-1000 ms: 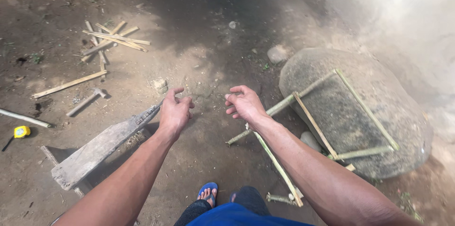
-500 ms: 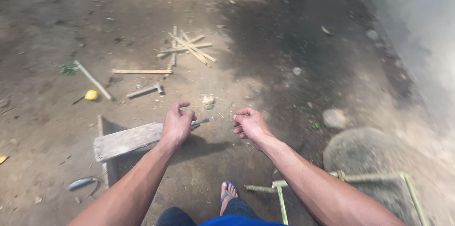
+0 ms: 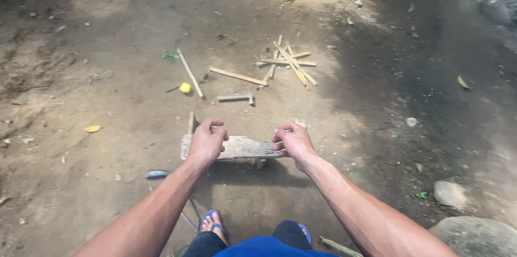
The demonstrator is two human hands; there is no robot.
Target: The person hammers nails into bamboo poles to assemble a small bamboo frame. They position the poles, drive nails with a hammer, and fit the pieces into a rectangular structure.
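Observation:
My left hand (image 3: pixel 207 141) hangs over the left end of a short weathered wooden plank bench (image 3: pixel 242 147) on the dirt, with its fingers loosely curled. At the bench's right end my right hand (image 3: pixel 293 139) has its fingertips against the edge. I cannot tell whether either hand grips the wood. Both forearms reach forward from the bottom of the view. My feet in blue sandals (image 3: pixel 212 222) stand just behind the bench.
Beyond the bench lie a hammer (image 3: pixel 237 97), a yellow tape measure (image 3: pixel 184 87), a long stick (image 3: pixel 190 73) and a heap of split bamboo sticks (image 3: pixel 285 63). A dark blade (image 3: pixel 157 173) lies at the left. Stones (image 3: pixel 449 192) sit at the lower right.
The view has swung left, away from the big stone with the bamboo frame. The bench now lies square in front of me, and both hands have come down to its ends.

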